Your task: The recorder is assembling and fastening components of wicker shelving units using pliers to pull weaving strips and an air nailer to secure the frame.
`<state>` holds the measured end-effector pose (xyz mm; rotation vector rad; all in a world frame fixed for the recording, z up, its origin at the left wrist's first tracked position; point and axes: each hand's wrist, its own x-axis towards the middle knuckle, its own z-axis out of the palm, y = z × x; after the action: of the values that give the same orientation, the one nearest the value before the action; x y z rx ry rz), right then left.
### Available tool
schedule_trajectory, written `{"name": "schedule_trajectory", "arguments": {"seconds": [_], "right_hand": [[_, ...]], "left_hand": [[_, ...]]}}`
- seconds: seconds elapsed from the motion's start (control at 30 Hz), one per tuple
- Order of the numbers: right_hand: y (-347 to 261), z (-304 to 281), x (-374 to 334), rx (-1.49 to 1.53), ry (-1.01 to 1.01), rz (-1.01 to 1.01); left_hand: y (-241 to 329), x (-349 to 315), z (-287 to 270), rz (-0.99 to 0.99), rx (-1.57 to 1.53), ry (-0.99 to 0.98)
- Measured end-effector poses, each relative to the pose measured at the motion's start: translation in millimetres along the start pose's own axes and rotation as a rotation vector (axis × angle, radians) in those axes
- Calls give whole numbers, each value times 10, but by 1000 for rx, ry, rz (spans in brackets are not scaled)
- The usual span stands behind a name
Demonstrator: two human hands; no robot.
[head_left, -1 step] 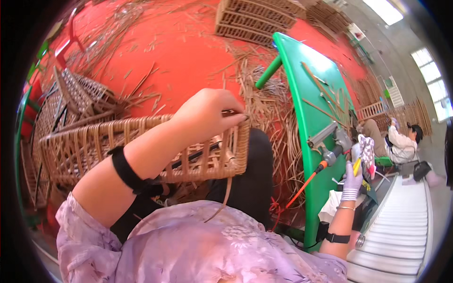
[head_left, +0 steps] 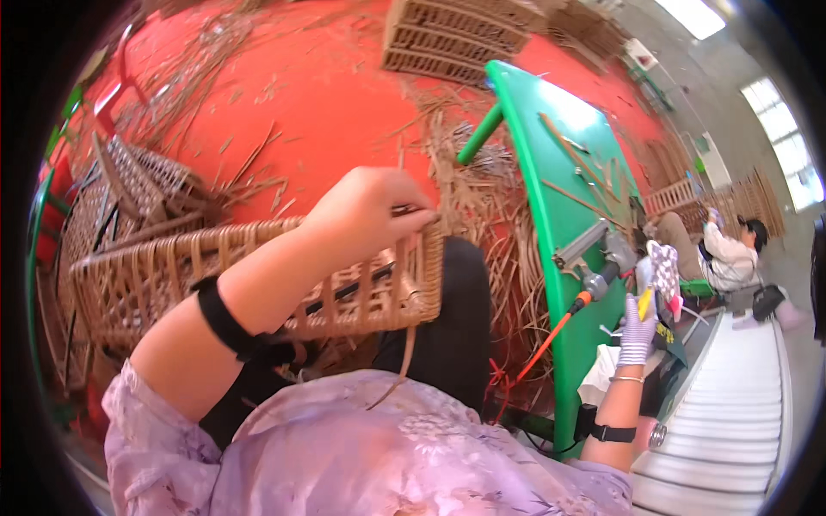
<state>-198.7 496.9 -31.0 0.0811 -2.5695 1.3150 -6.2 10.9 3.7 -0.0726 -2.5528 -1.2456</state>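
Note:
A long woven wicker basket (head_left: 206, 284) with open slats lies across my lap. My bare left hand (head_left: 370, 206) is closed at its right-hand corner, thumb and fingertips pinched against the rim. A thin dark piece shows inside the curled fingers, too small to name. From the basket's lower edge a loose cane strip (head_left: 404, 365) hangs over my shirt. Out to the right, my right hand (head_left: 637, 331), in a striped glove, reaches to the green table's edge, its fingers closed around a yellow-handled tool (head_left: 645, 303); the tool's other end is hidden.
On the green table (head_left: 559, 310) lie a pneumatic tool (head_left: 594, 279) with an orange hose, a spotted cloth (head_left: 662, 267) and several cane strips. Cane scraps litter the red floor. Woven pieces (head_left: 146, 181) stand at left; a co-worker (head_left: 736, 258) sits far right.
The whole view has shifted slightly, so the table and basket sit a little further left. Both hands keep nearly the same places and grips.

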Motion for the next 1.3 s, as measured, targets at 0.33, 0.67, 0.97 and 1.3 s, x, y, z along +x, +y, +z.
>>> {"name": "schedule_trajectory", "arguments": {"seconds": [0.33,0.67,0.97,1.3], "right_hand": [[259,197,-121,-505,-36,314],[453,236,-63,-715,-28,330],[-696,891,-738,-157,30,-773],[-1602,1776,-1970,-55,-666,-1268]], "left_hand": [[107,-223,146,208,157,288],[430,-1018,-150,249,325,-274],[502,-1506,-207,78,339,-89],[396,-1896,-12,27,245,88]]}}
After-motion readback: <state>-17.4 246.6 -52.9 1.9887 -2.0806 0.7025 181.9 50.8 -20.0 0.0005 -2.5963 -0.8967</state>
